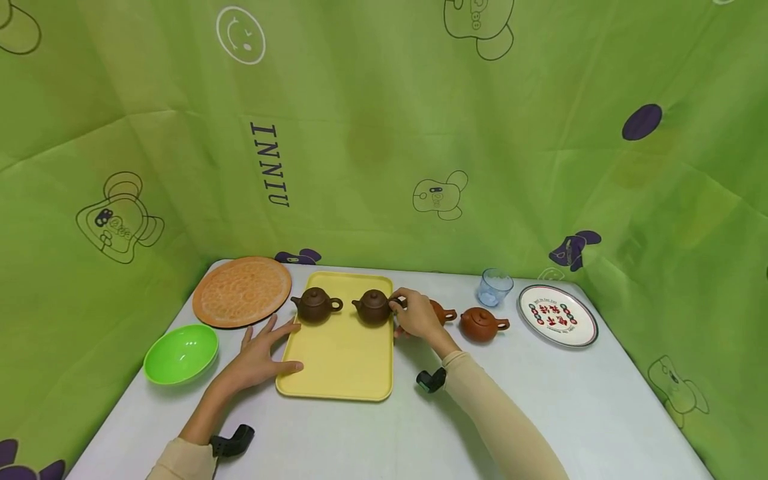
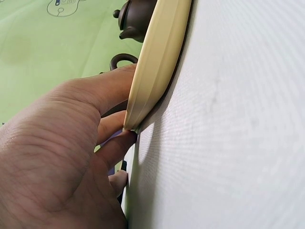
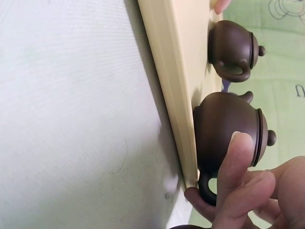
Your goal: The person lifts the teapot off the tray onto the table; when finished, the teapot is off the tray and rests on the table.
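A yellow tray [image 1: 342,370] lies on the white table with two dark brown teapots on it. My right hand [image 1: 420,317] pinches the handle of the right-hand teapot [image 1: 373,309], which sits by the tray's right edge. In the right wrist view, fingers are at that teapot's [image 3: 224,126] handle. The other dark brown teapot [image 1: 315,307] stands at the tray's upper left. With fingers spread, my left hand [image 1: 258,360] touches the tray's left rim; the left wrist view shows fingertips against the rim [image 2: 157,62].
Right of the tray are two reddish-brown teapots, one [image 1: 443,312] partly behind my right hand, another [image 1: 481,325] beside it. A blue glass cup [image 1: 495,288] and a white oval plate [image 1: 558,316] stand farther right. At left lie a round orange mat [image 1: 242,292] and a green bowl [image 1: 181,355].
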Motion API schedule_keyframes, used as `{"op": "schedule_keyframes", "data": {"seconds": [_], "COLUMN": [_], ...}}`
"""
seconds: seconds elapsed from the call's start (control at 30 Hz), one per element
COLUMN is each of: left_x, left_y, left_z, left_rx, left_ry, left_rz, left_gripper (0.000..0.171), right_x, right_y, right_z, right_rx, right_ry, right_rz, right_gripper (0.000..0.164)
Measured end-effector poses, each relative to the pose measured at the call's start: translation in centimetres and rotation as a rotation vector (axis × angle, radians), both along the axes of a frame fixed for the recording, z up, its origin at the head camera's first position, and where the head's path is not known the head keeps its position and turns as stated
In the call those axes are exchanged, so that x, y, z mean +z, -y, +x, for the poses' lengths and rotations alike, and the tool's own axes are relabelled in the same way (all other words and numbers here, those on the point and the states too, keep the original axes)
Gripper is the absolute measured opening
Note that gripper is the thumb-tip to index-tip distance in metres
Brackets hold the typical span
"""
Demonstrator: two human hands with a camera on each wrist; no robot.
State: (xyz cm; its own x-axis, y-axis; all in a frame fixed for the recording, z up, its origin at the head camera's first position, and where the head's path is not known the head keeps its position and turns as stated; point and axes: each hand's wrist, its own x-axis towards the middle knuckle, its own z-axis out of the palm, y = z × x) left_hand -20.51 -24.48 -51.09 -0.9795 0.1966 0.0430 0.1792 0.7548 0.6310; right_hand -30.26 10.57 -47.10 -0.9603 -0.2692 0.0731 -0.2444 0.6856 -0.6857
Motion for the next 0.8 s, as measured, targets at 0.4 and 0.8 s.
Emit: {"op": "schedule_keyframes", "data": {"seconds": [0.4,0.8], "left_x": [-0.03,-0.19], "left_y": [0.01,-0.06], "left_z": [-0.02,0.02], "left_rx": [0.005,0.006], "left_ry": [0.004,0.011], "left_rz": [-0.007,0.0], "left_gripper": [0.087,0.087], "right_x": [-0.04,-0.05], "right_y": [-0.03,0.25], "right_z": [-0.13,0.24], "right_rx": [-0.02,-0.074], "right_ry": [-0.009,0.059], "right_rz": [-0.04,-0.16], "right_gripper": [0.015,0.02]}}
